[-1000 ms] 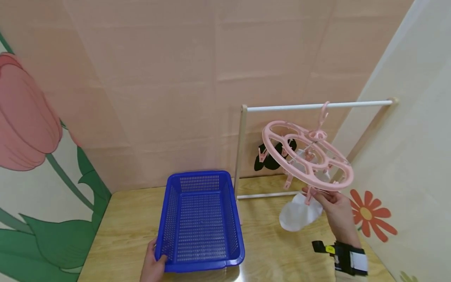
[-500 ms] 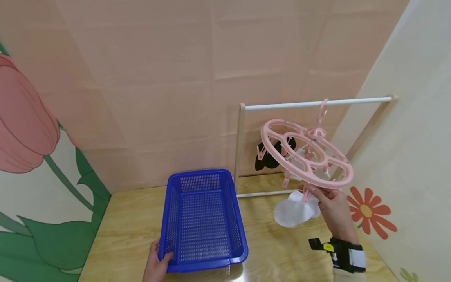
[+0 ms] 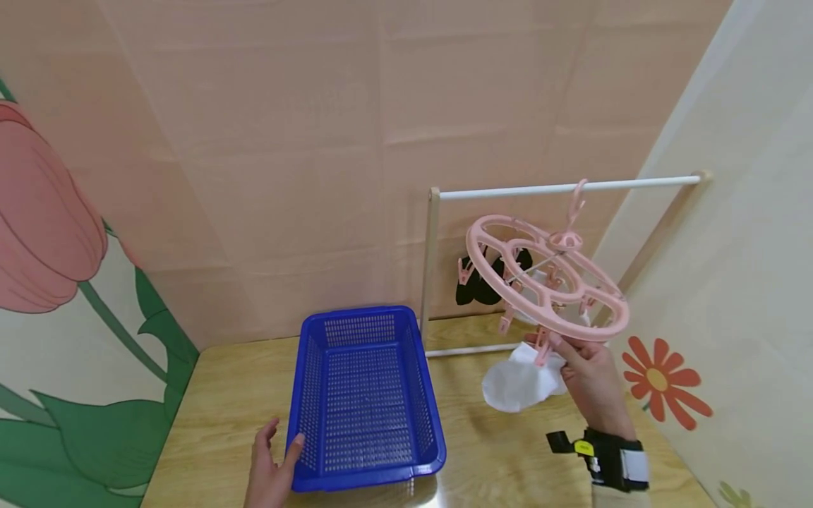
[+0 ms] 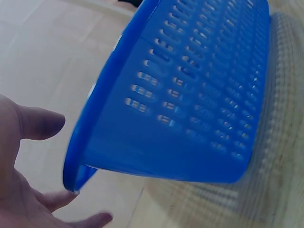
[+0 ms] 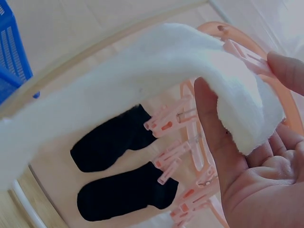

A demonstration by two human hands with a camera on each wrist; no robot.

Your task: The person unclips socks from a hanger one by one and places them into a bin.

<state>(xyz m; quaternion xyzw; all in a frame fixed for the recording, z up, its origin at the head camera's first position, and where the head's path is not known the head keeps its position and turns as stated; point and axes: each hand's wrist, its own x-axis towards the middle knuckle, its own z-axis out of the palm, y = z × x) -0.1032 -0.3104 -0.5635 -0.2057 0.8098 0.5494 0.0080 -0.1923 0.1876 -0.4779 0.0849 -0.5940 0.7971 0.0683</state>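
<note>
A pink round clip hanger hangs tilted from a rack's white bar. My right hand is at its front edge, its thumb and fingers pinching a pink clothes peg. A white sock lies at that peg and over the index finger; whether the peg's tip bites it, I cannot tell. Two black socks, a nearer one and another, hang from other pegs. My left hand, fingers spread, is beside the left rim of a blue plastic basket, with the thumb close to the rim.
The rack's white top bar and wooden left post stand at the right of the wooden table. The basket lies just left of that post. A pale wall with a printed flower borders the right side.
My left hand has let go of the basket rim, and its fingers have spread. The right hand, the hanger's front and the white sock have shifted slightly left.
</note>
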